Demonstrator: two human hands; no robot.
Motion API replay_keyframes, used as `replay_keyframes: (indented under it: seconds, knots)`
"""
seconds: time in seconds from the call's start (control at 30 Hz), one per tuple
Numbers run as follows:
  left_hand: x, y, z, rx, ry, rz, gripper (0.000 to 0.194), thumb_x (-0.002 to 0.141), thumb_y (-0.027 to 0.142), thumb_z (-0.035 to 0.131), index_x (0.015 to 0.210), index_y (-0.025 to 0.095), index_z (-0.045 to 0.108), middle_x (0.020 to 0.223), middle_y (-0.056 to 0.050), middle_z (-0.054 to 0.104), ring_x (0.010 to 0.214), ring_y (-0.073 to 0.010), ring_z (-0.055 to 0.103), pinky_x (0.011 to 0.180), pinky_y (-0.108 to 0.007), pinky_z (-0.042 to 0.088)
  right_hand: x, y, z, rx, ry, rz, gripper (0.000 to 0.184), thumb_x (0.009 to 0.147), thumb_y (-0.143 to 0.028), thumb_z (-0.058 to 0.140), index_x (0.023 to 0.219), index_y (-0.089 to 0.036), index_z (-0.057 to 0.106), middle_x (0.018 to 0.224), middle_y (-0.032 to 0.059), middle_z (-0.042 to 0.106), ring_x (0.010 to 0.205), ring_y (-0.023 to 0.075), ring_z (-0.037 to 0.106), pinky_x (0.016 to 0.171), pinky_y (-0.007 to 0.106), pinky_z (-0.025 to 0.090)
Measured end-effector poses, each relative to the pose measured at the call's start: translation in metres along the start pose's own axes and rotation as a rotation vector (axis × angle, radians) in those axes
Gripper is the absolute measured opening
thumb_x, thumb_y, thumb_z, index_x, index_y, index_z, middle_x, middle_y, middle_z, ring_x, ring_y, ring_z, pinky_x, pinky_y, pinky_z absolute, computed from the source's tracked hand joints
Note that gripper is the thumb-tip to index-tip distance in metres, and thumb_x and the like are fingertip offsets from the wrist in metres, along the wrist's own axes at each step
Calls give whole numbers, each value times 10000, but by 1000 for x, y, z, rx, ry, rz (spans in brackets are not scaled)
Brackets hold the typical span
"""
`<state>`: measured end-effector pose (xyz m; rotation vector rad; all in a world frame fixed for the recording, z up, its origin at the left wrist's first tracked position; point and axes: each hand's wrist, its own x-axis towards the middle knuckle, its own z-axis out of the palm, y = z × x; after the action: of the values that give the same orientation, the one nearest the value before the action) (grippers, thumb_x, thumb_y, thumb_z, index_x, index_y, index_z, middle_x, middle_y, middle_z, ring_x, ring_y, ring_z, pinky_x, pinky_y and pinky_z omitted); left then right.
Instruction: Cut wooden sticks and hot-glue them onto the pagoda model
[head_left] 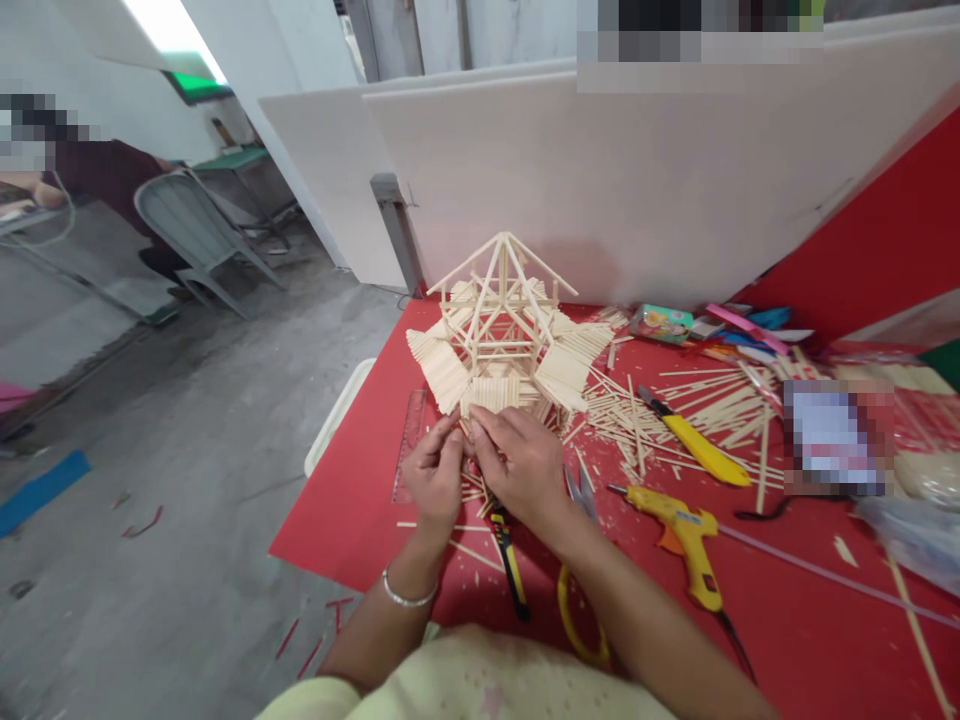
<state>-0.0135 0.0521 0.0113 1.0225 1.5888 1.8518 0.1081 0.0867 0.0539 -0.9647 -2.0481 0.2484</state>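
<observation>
Pavilion model (pixel 501 345) of pale wooden sticks is standing upright on the far part of the red counter (pixel 337 530), its peaked frame rising at the centre and slatted panels fanning out below. Left hand (pixel 435 462) and right hand (pixel 525 462) are meeting just at its near side. Fingers of both are curling inward, tips close together; cannot tell whether they are pinching a stick. Clear ruler (pixel 409 445) is lying left of the model. Black-and-yellow tool handle (pixel 510 565) and yellow-handled scissors (pixel 581 620) are lying nearer, partly covered by the right hand and forearm. Yellow glue gun (pixel 679 535) is resting to the right; farther, a yellow utility knife (pixel 701 445) is lying near loose sticks (pixel 705 400).
</observation>
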Motion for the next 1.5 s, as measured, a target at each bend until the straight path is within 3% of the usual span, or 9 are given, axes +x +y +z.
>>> replay_keyframes:
  seconds: [0.17, 0.67, 1.5]
  knots:
    - [2, 2, 2, 0, 42, -37, 312, 835, 381, 671, 1035, 163, 769, 775, -59, 752, 707, -174, 693, 706, -307, 570, 0, -2, -3, -9, -11, -1, 312, 974, -261, 502, 1227, -164, 655, 886, 72, 674, 859, 175, 602, 809, 302, 465]
    - [-2, 7, 2, 10, 23, 17, 318, 858, 355, 642, 1097, 180, 757, 929, -75, 778, 893, -223, 725, 814, -357, 594, 1, -4, 1, -45, -38, 0, 337, 989, -285, 471, 1250, -196, 664, 851, 64, 648, 826, 176, 571, 767, 309, 438]
    - [-4, 3, 0, 65, 15, 56, 306, 874, 345, 650, 1113, 181, 750, 1012, -84, 775, 898, -219, 732, 847, -361, 596, -2, -5, 1, -40, -48, 5, 330, 985, -279, 471, 1244, -203, 660, 861, 59, 648, 838, 182, 573, 777, 316, 437]
